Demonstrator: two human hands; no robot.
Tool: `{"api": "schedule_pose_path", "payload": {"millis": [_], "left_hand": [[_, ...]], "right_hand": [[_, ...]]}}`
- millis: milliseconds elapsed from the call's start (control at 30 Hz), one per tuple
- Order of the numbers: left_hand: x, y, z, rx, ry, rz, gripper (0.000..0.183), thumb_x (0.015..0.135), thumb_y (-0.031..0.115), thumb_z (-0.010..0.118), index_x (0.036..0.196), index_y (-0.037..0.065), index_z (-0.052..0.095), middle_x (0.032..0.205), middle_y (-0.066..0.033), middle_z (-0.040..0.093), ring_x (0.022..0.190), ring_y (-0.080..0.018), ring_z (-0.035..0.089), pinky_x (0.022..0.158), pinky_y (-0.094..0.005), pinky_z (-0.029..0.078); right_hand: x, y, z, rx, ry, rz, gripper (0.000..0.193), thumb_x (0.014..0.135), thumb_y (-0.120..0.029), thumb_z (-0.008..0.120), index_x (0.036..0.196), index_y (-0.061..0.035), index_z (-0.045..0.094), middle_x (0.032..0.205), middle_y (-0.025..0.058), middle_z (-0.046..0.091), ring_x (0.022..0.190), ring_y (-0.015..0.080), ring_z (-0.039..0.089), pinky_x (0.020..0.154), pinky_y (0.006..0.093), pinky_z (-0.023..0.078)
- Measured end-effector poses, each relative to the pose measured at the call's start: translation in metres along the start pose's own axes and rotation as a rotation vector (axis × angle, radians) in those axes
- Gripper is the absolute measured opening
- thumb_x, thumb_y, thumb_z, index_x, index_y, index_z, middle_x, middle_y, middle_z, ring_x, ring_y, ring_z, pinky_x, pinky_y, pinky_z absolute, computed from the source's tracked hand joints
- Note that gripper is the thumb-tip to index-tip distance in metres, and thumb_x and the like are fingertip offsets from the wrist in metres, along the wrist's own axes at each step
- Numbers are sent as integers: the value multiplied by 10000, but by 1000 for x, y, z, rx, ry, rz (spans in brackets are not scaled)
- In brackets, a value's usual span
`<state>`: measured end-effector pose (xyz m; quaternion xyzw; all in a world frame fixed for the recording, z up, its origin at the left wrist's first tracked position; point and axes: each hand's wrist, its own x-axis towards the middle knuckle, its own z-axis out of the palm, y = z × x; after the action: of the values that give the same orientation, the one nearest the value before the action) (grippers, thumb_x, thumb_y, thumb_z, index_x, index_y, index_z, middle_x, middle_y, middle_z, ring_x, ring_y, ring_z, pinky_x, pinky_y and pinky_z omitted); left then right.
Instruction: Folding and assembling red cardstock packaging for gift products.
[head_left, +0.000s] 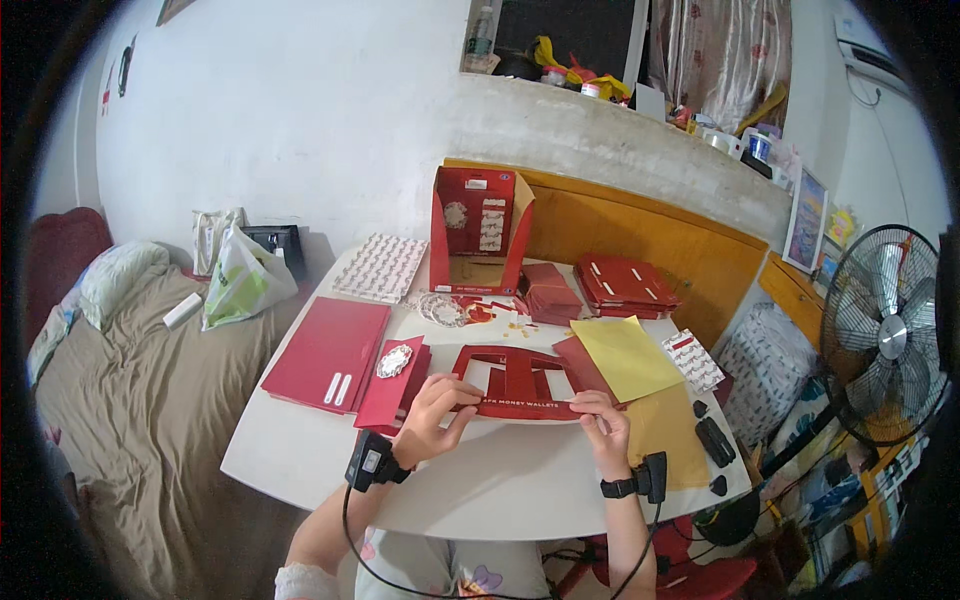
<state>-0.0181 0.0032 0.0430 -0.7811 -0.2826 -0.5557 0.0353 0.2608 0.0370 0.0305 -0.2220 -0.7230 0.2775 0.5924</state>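
A flat red cardboard sleeve [520, 385] with window-like cut-outs and pale lettering lies at the middle of the white table [480, 480]. My left hand [432, 418] pinches its lower left corner. At the lower right corner, the fingertips of my right hand [604, 425] are closed on the same sleeve. Left of my left hand is a red envelope [385, 395] with a white paper rosette [394, 361] on it. Beside that lies a stack of large red folders [328, 345] with two white strips. Yellow sheets [625, 355] rest just beyond my right hand.
An open red display box [480, 230] stands at the back. Stacked red envelopes [625, 285], white patterned sheets [380, 267] and white rosettes [440, 310] surround it. Black clips [714, 440] lie near the right edge. A black fan [888, 335] stands right; a bed [150, 400] is left.
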Motion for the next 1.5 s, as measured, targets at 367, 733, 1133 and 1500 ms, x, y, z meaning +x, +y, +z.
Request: {"api": "schedule_pose_path", "payload": {"millis": [367,733,1133,1500], "left_hand": [[3,0,-2,-19,-1,-32,153,767,-16,677,901,44,630,937,-51,679,889,-223,635,934,-406,423],[6,2,-7,31,-66,-12,169,744,73,754,886,96,664,947,-22,684,937,-184,634,999,-441,374],[1,-3,-1,-110,-83,-136,84,747,39,735,811,59,684,903,-43,709,819,-184,662,954,-387,417],[2,-3,-1,-104,-93,-125,69,755,46,726,809,50,685,913,-65,711,835,-199,670,946,-384,420]], "right_hand": [[1,1,3,31,13,-13,129,880,-140,649,926,-30,696,1016,74,671,1051,224,556,961,357,402],[0,1,1,-24,-35,-16,114,865,-105,653,946,-42,702,1016,69,666,1052,219,555,954,354,408],[0,-1,5,-57,-65,-18,107,852,-85,653,935,-47,708,1020,66,664,1058,221,551,958,355,400],[-1,3,3,-40,-52,-17,110,851,-110,663,931,-55,716,1019,64,670,1050,223,559,967,364,397]]}}
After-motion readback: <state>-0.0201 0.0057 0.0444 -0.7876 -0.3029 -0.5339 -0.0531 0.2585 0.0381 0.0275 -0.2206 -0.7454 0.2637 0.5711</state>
